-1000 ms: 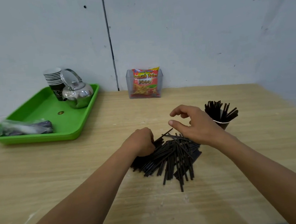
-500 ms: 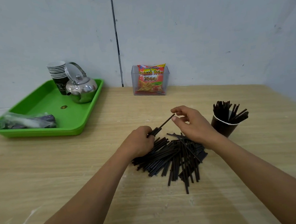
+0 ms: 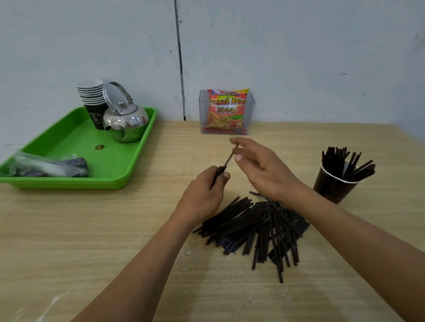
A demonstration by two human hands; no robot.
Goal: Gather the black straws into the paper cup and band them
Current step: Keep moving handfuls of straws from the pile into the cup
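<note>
A loose pile of black straws (image 3: 258, 229) lies on the wooden table in front of me. Above its far edge, my left hand (image 3: 203, 193) grips the lower end of a few black straws (image 3: 227, 161) that point up and away. My right hand (image 3: 261, 167) pinches the upper end of those same straws between thumb and fingers. To the right stands a dark paper cup (image 3: 332, 187) with several black straws sticking out of it.
A green tray (image 3: 64, 150) at the back left holds a steel kettle (image 3: 125, 122), a stack of paper cups (image 3: 92, 98) and a plastic bag (image 3: 47, 167). A clear box with a snack packet (image 3: 226, 111) stands against the wall.
Both hands have risen off the pile. A few straws came up with the left hand, and the right hand moved to their upper end.
</note>
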